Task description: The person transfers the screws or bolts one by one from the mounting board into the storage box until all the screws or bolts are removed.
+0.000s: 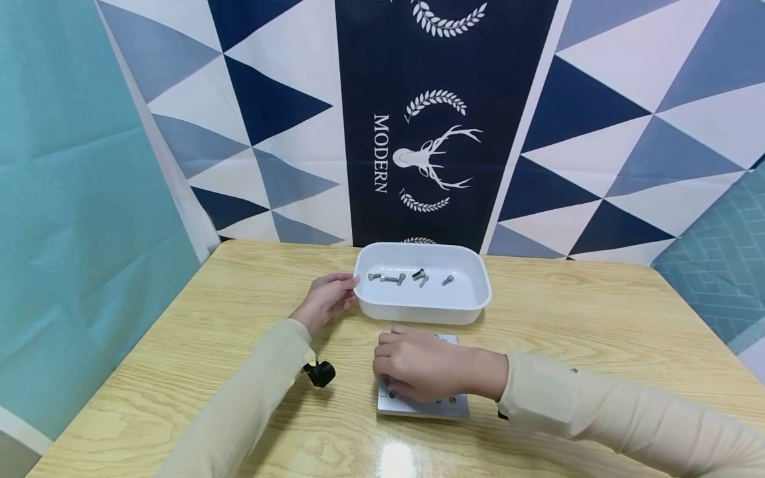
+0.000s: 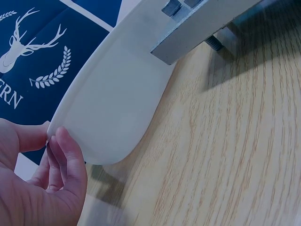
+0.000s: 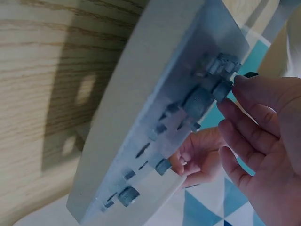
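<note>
My left hand (image 1: pixel 329 299) pinches the left rim of a white plastic bin (image 1: pixel 421 315) between thumb and fingers. Several metal bolts (image 1: pixel 391 279) lie scattered on the bin's floor. In front of the bin is a silver-grey metal plate (image 1: pixel 421 407) with holes, partly covered by my right hand (image 1: pixel 415 362). The right wrist view shows the thumb and index finger pinching the head of a bolt (image 3: pixel 222 89) at the plate's face. Other bolts (image 3: pixel 128 196) stand in that plate. Beneath the plate, a threaded bolt end (image 2: pixel 214 43) sticks out in the left wrist view.
The light wooden table (image 1: pixel 287 265) carries the bin and plate. Behind it hangs a patterned cloth (image 1: pixel 418 133) with triangles and a deer head. Teal cloth (image 1: pixel 84 199) covers the left side. A small black wrist camera (image 1: pixel 321 373) sits at the left sleeve.
</note>
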`<state>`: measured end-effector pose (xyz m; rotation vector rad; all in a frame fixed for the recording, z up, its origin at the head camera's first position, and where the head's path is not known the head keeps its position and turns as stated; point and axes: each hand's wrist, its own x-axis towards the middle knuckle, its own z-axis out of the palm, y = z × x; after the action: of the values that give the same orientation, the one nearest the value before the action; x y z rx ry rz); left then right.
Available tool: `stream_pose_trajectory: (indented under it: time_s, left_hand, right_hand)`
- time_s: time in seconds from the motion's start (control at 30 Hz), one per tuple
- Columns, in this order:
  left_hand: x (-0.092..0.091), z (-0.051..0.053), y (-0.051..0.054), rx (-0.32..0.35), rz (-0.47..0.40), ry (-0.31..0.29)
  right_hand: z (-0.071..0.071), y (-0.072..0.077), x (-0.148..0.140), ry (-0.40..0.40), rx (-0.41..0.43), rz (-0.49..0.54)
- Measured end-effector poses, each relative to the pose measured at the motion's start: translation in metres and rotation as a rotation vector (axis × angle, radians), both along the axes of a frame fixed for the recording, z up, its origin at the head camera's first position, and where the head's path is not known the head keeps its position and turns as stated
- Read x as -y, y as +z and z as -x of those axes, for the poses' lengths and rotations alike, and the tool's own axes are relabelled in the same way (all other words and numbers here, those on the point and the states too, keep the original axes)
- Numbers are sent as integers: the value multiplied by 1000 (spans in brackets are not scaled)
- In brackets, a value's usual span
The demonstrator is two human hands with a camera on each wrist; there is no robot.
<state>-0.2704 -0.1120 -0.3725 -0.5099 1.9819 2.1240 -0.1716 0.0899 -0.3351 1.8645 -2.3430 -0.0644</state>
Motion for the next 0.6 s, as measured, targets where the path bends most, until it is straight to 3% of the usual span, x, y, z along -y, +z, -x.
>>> stream_pose_trajectory:
  time_s: [0.33,0.6]
  left_hand:
    - [0,1,0,7,18,4]
    - [0,2,-1,10,25,14]
  right_hand:
    - [0,-5,2,-11,51,8]
    - [2,-6,4,16,17,-9]
